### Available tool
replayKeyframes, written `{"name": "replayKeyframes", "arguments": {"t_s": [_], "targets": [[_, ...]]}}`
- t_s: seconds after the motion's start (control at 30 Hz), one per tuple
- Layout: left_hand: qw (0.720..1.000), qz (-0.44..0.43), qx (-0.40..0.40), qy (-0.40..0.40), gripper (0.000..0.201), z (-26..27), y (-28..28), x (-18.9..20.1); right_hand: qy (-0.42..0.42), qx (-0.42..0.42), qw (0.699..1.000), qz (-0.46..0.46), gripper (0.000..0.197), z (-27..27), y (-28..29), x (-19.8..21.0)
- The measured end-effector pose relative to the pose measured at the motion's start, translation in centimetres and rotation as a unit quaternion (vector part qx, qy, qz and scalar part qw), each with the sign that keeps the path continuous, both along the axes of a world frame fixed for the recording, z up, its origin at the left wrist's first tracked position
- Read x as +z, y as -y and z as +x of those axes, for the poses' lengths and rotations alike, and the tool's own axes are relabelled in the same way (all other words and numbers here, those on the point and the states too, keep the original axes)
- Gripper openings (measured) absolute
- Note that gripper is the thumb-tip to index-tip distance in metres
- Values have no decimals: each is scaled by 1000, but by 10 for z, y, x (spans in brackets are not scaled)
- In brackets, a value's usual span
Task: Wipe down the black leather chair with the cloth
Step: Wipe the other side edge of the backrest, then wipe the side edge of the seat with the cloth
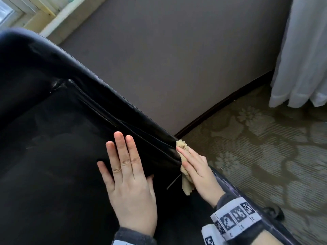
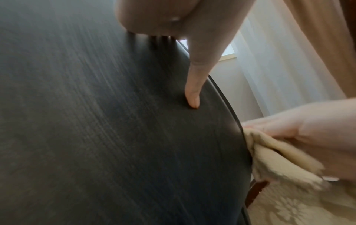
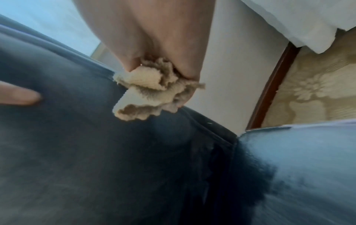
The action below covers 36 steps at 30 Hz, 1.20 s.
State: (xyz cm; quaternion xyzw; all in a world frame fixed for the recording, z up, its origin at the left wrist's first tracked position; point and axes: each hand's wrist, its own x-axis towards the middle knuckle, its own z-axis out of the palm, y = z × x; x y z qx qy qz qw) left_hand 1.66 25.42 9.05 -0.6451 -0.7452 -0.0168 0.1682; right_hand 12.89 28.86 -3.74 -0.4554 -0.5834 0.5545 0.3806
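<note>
Bunching cloth [image 1: 186, 171] under R grip [image 1: 198, 171] at chair [image 1: 53, 138] edge, prob. touching; L grip [image 1: 130, 181] flat.

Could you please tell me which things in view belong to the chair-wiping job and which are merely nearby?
Job:
chair
cloth, gripped in the right hand at the chair's edge
left hand, flat on the chair

Nearby:
curtain
carpet
wall
window
</note>
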Motion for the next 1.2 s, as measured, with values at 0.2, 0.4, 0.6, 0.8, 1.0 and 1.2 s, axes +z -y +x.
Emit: {"name": "replayKeyframes", "arguments": {"t_s": [0.2,0.4,0.6,0.8,1.0,1.2], "targets": [[1000,1,-8,7,130,3,6,4,-97,-116,958,-244,37,39,4,-45],[979,-147,-125,67,84,21,52,-64,28,-90,962,-257,52,110,-25,-64],[924,-350,-30,148,123,23,85,-157,259,73,951,-152,54,77,-35,-108],[888,-422,17,183,100,41,67,-182,316,170,932,-55,54,72,-5,-135],[843,-484,43,231,106,60,64,-205,314,222,923,-9,53,148,67,-115],[839,-491,78,220,113,74,71,-218,284,190,939,-47,39,150,18,-101]]}}
